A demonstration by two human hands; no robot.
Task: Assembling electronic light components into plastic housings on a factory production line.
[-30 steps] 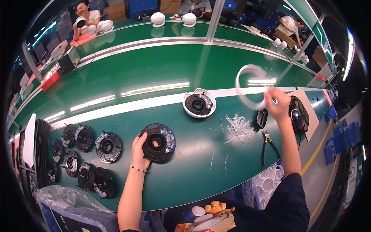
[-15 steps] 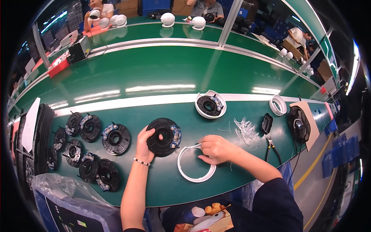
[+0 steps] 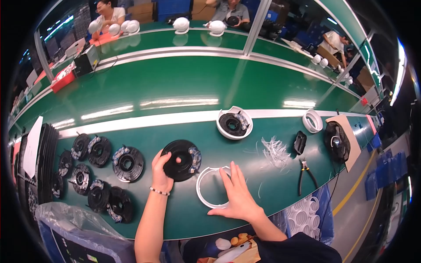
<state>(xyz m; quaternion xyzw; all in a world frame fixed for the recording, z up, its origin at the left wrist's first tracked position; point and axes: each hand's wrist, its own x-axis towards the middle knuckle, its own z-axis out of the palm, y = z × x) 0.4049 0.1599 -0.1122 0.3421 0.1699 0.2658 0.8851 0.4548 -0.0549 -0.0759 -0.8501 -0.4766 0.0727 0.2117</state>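
Observation:
My left hand [image 3: 162, 175] grips a flat black disc [image 3: 184, 149] by its left edge, with fingers at its centre hole. A blue circuit board [image 3: 195, 158] sits along the disc's right side. Just right of it, a white plastic ring [image 3: 198, 188] lies on the green table, with a gap or notch in its upper rim. My right hand [image 3: 239, 197] is spread flat over the ring's right side, thumb apart from the stretched fingers. Whether the palm presses on the ring cannot be seen. Several similar black discs with boards [image 3: 128, 164] lie on the left.
A white round shell [image 3: 224, 135] with a black disc inside stands beyond. To the right are thin white plastic strips [image 3: 275, 153], a black molded part [image 3: 300, 143], cutting pliers [image 3: 308, 177], another white ring [image 3: 312, 121] and a black mesh bundle [image 3: 337, 142]. A bin of white rings [image 3: 302, 217] stands by the table edge.
My right hand has gone from pinching the ring's upper right to lying spread over its right side. The black disc has turned slightly in my left hand. The bin of rings has come into view.

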